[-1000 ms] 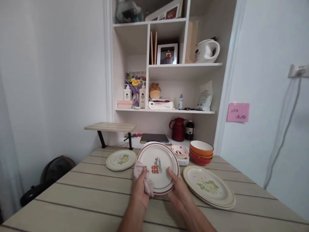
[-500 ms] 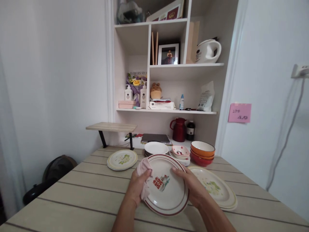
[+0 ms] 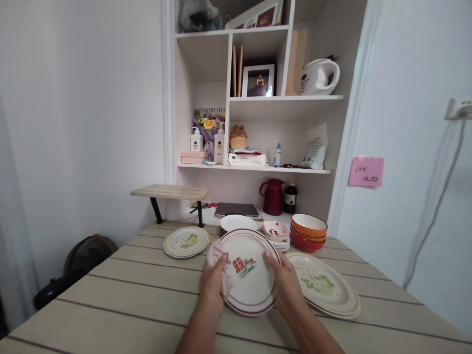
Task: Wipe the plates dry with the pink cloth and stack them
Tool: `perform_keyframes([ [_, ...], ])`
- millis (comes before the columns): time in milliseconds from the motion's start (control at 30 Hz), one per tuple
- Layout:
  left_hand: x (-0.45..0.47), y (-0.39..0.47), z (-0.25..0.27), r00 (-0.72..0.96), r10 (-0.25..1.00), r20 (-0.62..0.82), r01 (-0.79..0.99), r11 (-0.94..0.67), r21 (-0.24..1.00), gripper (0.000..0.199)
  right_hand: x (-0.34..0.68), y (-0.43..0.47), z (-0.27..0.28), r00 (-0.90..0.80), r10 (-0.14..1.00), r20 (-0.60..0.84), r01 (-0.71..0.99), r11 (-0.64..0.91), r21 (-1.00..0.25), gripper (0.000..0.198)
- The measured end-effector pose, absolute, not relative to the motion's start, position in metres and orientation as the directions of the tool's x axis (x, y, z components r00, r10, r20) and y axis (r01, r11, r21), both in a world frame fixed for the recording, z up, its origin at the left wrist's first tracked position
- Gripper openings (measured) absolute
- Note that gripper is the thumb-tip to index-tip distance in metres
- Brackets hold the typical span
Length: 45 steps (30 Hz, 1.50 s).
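A white plate [image 3: 254, 287] with dark red rim lines and a red printed motif is held tilted up between my hands, above the table. My left hand [image 3: 213, 280] is closed on its left edge through a pale pink cloth [image 3: 217, 253], thumb on the front. My right hand [image 3: 286, 279] grips the right edge directly, thumb on the face and fingers behind, out of sight. To the right, large oval plates [image 3: 348, 300] with a green floral print lie stacked. Round floral plates [image 3: 171, 246] lie to the left.
Behind the held plate stand white plates [image 3: 238, 222], small pink-patterned dishes [image 3: 276, 229] and stacked orange and red bowls [image 3: 309, 226]. A low wooden riser [image 3: 169, 191] stands at the table's back left. A red jug [image 3: 273, 197] and a laptop-like dark slab [image 3: 237, 210] sit beneath the shelves.
The plate has shifted slightly up and to the left, and its print has turned a little. My right hand has moved left with it; both hands still hold on.
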<state>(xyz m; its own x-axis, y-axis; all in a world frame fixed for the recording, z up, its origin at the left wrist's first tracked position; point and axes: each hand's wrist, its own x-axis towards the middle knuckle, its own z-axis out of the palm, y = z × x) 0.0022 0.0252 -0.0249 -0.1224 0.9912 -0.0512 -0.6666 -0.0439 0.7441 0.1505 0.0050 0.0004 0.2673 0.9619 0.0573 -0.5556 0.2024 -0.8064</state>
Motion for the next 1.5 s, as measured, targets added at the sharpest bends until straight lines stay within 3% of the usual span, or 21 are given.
perform_keyframes([
  [200, 0.019, 0.020, -0.026, -0.043, 0.993, -0.108, -0.763, 0.037, 0.645, 0.036, 0.138, 0.004, -0.005, 0.378, 0.925, 0.027, -0.640, 0.283, -0.714, 0.063],
  [400, 0.026, 0.014, -0.024, 0.091, 0.993, -0.069, -0.773, 0.114, 0.624, 0.043, 0.132, 0.001, -0.008, 0.378, 0.926, 0.010, -0.675, 0.283, -0.681, 0.065],
  [533, 0.017, 0.017, -0.020, -0.030, 0.997, -0.070, -0.768, 0.022, 0.640, 0.041, 0.131, 0.000, 0.000, 0.275, 0.961, -0.012, -0.719, 0.198, -0.666, 0.063],
  [700, -0.009, 0.018, -0.009, -0.202, 0.979, 0.034, -0.683, -0.165, 0.711, 0.047, 0.143, -0.002, 0.013, 0.076, 0.995, -0.060, -0.692, 0.009, -0.721, 0.066],
  [1100, -0.019, 0.008, 0.000, 0.063, 0.985, 0.161, -0.520, -0.105, 0.848, 0.054, 0.176, -0.017, 0.031, -0.117, 0.990, 0.078, -0.374, 0.029, -0.927, 0.074],
  [1300, -0.016, 0.014, -0.004, -0.024, 0.991, 0.130, -0.537, -0.123, 0.834, 0.056, 0.165, -0.011, 0.019, 0.026, 0.994, 0.110, -0.428, 0.110, -0.897, 0.071],
  [1500, -0.005, 0.024, -0.018, -0.109, 0.994, 0.011, -0.612, -0.076, 0.787, 0.050, 0.151, -0.004, 0.008, 0.191, 0.980, 0.046, -0.551, 0.146, -0.821, 0.084],
])
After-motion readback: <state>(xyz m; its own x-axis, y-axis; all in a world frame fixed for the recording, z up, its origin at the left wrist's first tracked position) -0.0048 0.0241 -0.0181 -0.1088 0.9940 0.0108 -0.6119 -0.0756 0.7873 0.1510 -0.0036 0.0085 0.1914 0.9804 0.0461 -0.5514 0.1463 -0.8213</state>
